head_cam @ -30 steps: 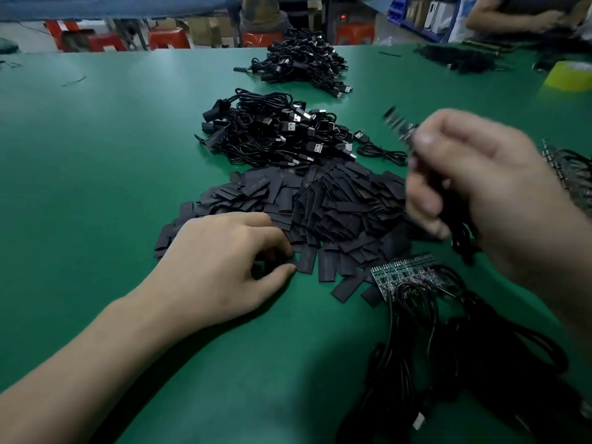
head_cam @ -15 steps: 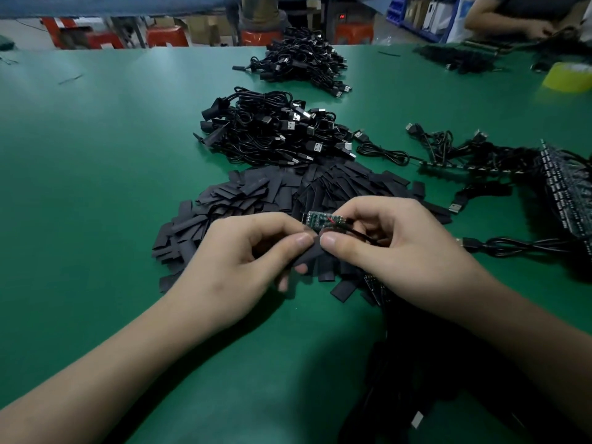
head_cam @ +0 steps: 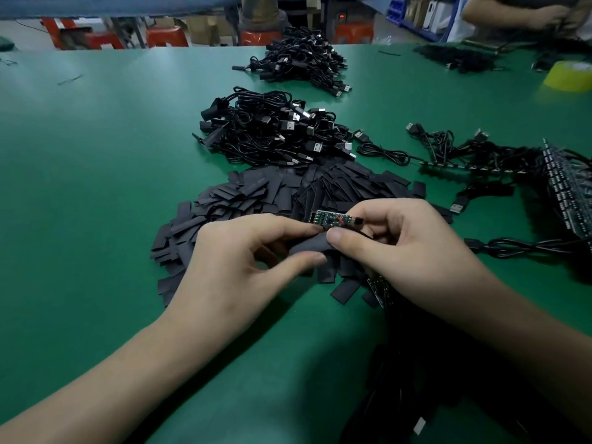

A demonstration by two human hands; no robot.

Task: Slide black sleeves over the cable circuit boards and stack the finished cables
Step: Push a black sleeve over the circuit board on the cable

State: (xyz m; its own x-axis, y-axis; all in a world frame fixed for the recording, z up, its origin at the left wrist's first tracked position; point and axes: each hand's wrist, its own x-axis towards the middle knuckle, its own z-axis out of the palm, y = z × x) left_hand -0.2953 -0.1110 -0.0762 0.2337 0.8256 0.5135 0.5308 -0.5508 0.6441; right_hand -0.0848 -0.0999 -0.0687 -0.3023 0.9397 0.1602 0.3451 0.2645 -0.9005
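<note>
Right hand [head_cam: 400,251] brought the stiff green circuit board [head_cam: 331,218] over, pinching its cable end; left hand [head_cam: 243,267] pinches a floppy black sleeve [head_cam: 309,245], probably not on yet.

Right hand [head_cam: 413,251] now low, beside left hand [head_cam: 237,267].

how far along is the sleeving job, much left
Done, apparently: two heaps of cables farther up the table. In hand: the right hand holds a bare circuit board, the left hand pinches a black sleeve just below it, not yet on. Left: a big pile of loose sleeves and a row of unsleeved boards at right.
</note>
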